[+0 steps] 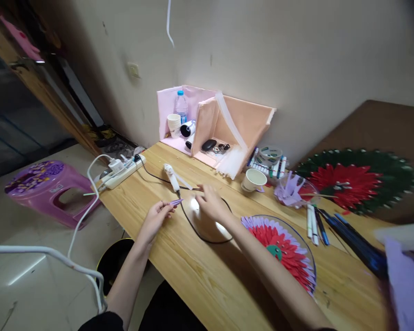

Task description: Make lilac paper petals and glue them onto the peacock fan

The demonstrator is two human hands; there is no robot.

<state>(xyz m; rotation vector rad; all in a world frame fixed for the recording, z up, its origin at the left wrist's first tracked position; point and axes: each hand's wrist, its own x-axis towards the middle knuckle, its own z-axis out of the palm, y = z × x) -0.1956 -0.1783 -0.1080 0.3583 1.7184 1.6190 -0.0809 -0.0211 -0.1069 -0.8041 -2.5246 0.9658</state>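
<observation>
My left hand (156,218) is closed, pinching a small folded purple paper piece (175,202) between thumb and fingers above the wooden table's near left part. To its right, my right hand (209,203) reaches over the table with the fingers bent and apart, and I see nothing in it. Just beyond both hands lies a white glue gun (171,177), its black cord (196,233) looping under my right hand. Close to my right forearm is a round paper flower (286,243) with red and purple petals and a green centre; the forearm hides part of it.
A white power strip (126,174) sits at the table's left edge. Behind stand a pink cardboard organiser (207,122), a paper cup (254,179) and a bowl of purple paper pieces (293,189). Markers (312,225) lie right. A pink stool (51,188) and black bin (115,262) are on the floor.
</observation>
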